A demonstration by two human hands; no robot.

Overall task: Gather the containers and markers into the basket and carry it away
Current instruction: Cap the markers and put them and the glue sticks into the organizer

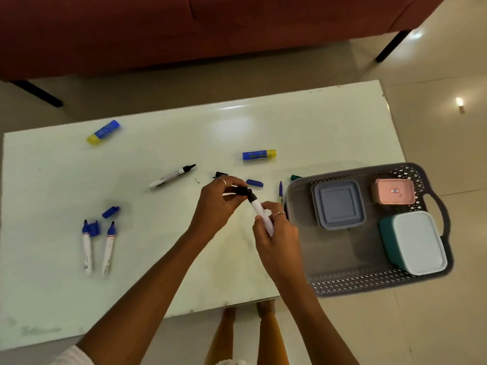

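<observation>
A grey lattice basket (342, 284) sits at the table's right end, overhanging the edge. It holds a grey-blue square container (337, 204), a pink container (394, 191) and a teal container with a white lid (416, 242). My right hand (274, 233) grips a white marker (261, 213) with a black end. My left hand (220, 200) pinches its black cap (242, 191) at the marker's tip. Another black marker (172, 175) lies uncapped mid-table. Two uncapped blue markers (87, 248) (108, 248) lie at the left, with blue caps (110, 212) (94, 229) beside them.
Two blue-and-yellow glue sticks (103, 132) (259, 154) lie toward the far side of the white table (316, 122). A blue cap (254, 183), a black cap (220, 174), a blue pen (280, 191) and a green item (295, 177) lie near the basket. A red sofa (184, 30) stands beyond.
</observation>
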